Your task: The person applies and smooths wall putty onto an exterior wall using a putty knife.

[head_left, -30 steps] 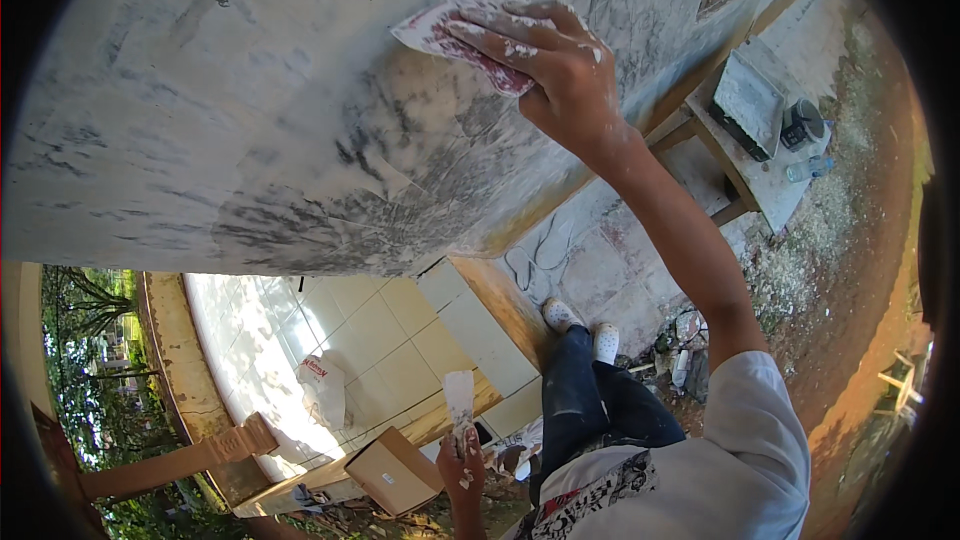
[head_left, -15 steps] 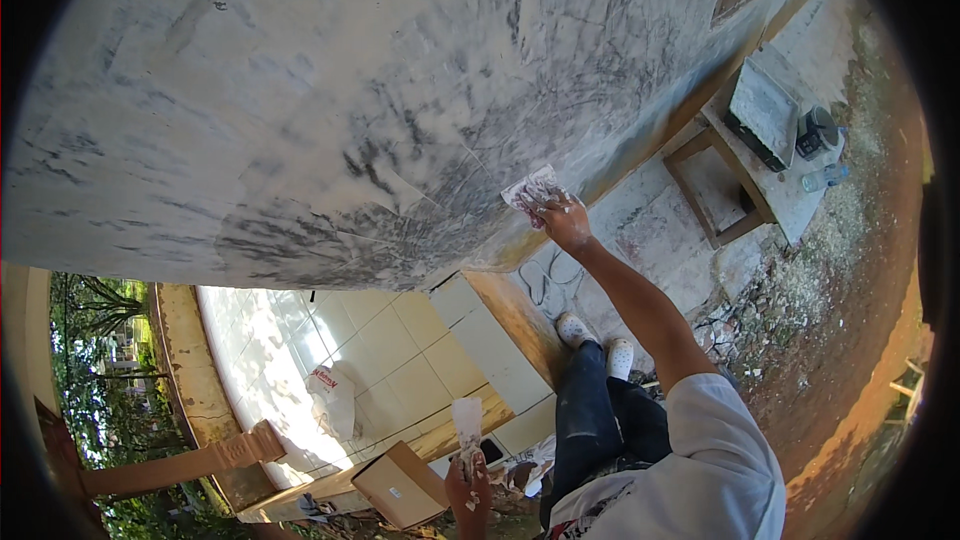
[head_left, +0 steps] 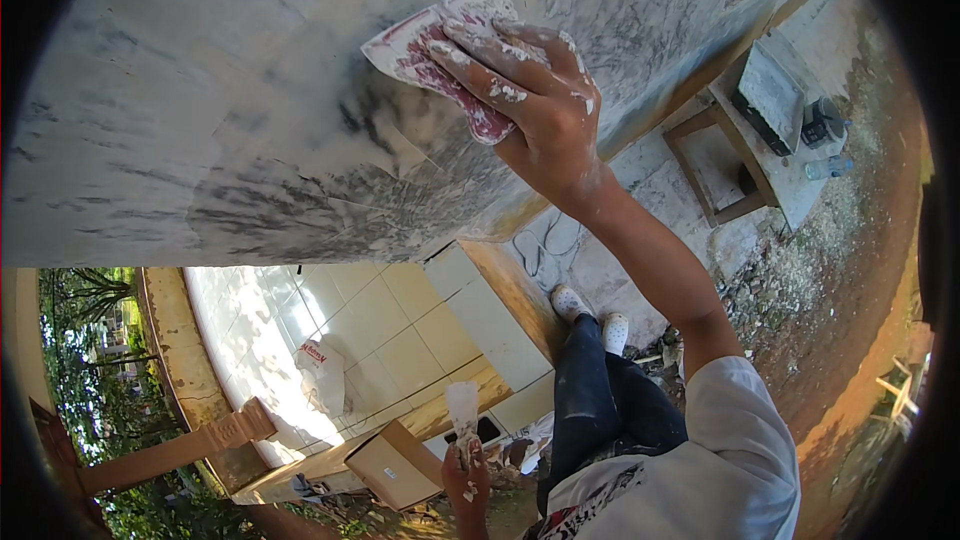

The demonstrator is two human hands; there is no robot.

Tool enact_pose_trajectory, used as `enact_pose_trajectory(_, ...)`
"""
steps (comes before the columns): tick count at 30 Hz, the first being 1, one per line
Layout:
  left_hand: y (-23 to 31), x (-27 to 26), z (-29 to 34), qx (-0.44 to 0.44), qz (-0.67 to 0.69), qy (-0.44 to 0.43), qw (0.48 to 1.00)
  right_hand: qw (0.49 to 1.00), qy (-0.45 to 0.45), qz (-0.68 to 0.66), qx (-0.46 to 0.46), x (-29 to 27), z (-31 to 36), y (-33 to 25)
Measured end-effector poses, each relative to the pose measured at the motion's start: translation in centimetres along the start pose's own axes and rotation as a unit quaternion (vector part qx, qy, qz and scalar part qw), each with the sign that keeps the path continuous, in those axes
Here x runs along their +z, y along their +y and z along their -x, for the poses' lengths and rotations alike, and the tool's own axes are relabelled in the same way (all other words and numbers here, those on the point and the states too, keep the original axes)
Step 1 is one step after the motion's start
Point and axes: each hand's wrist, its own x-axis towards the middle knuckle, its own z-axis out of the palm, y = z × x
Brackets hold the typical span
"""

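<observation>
our right hand (head_left: pixel 540 90) pinches the red spreader (head_left: pixel 424 52) at the wall (head_left: pixel 250 90), well in from its edges; our left hand (head_left: pixel 464 470) wraps a putty knife (head_left: pixel 462 404). we should press evenly, the spreader's edge flat.

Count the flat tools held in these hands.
2: a white-smeared, red, flat spreader in the right hand, near the grey wall; a narrow, white-bladed scraper in the left hand.
</observation>
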Motion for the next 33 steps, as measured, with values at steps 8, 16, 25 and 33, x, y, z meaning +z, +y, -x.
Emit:
enact_pose_trajectory(8,0.8,-0.6,-0.9,-0.050,0.015,-0.005,0.999,0.993,-0.113,0.004,0.045,6.2,12.2,0.9)
enact_pose_trajectory(16,-0.4,1.7,-2.5,-0.073,0.010,-0.025,0.997,0.934,-0.338,0.019,0.112,11.1,38.0,6.1)
enact_pose_trajectory(25,-2.9,0.5,-2.4,-0.085,0.045,-0.006,0.995,0.943,-0.296,-0.043,0.144,6.6,29.8,-3.4)
enact_pose_trajectory(33,-3.2,1.7,-3.0,-0.065,0.038,-0.022,0.997,0.965,-0.254,-0.015,0.070,16.7,33.6,-2.2)
